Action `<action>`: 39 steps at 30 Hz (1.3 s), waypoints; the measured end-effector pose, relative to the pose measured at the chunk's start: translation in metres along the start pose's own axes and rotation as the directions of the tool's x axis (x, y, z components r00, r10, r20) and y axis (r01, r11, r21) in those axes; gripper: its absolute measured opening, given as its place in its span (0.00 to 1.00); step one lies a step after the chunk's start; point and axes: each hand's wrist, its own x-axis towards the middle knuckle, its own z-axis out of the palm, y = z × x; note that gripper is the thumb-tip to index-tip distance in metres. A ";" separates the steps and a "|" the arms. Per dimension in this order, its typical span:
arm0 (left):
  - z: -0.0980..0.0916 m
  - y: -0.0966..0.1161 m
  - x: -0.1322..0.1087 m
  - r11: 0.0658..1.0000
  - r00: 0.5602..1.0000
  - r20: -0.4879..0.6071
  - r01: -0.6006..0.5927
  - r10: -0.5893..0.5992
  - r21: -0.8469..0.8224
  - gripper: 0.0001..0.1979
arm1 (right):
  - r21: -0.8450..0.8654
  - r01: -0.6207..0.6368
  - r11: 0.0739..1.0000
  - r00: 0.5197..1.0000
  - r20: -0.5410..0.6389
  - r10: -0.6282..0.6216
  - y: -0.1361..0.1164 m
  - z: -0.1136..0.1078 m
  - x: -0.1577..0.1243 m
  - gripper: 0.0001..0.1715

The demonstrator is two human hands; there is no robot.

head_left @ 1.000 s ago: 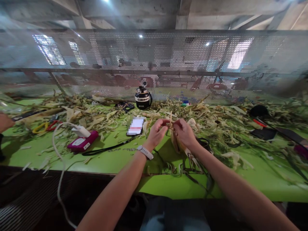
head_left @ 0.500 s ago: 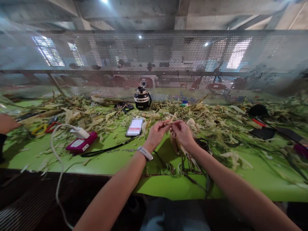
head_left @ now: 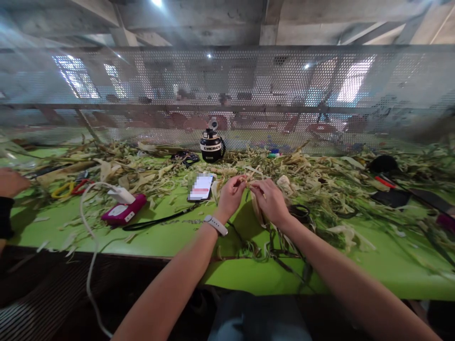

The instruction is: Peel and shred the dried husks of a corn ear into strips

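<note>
My left hand (head_left: 230, 198), with a white band on its wrist, is closed in a pinch over the green table. Opposite it, my right hand (head_left: 270, 201) is pinched too, its fingertips close to the left ones. Between the fingertips runs a thin pale strip of dried husk (head_left: 248, 182), small and partly covered by the fingers. Under my right hand hangs a longer dry husk (head_left: 258, 210) near the table's front. A phone (head_left: 201, 188) lies to the left of my left hand.
Loose husks and leaf strips (head_left: 330, 177) litter the green table (head_left: 167, 241). A black bottle (head_left: 211, 148) stands behind the phone. A magenta power strip (head_left: 124, 211) with a white plug and cable sits left. Another person's hand (head_left: 13, 183) shows at the far left, near yellow-handled scissors (head_left: 63, 190).
My hands have drawn slightly apart, with the husk strip between the fingertips. The whole view has shifted a little; things on the table stay in place.
</note>
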 end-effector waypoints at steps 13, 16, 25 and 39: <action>0.001 -0.007 -0.002 0.970 0.937 0.308 -0.212 0.167 0.120 0.10 | -0.235 0.008 0.972 1.000 0.023 -0.003 0.014 -0.003 0.007 0.14; 0.003 -0.003 -0.004 0.986 0.948 0.291 -0.155 0.131 0.063 0.09 | -0.110 -0.097 0.989 0.995 -0.025 0.095 0.017 0.000 0.006 0.13; 0.004 -0.003 -0.002 0.987 0.965 0.263 0.058 -0.017 -0.151 0.15 | 0.387 -0.348 0.854 0.935 0.077 0.347 0.015 0.004 0.005 0.11; -0.003 -0.002 0.004 0.829 0.935 0.186 0.354 -0.302 -0.432 0.23 | 0.743 -0.363 0.563 0.909 0.148 0.391 0.006 -0.009 0.013 0.18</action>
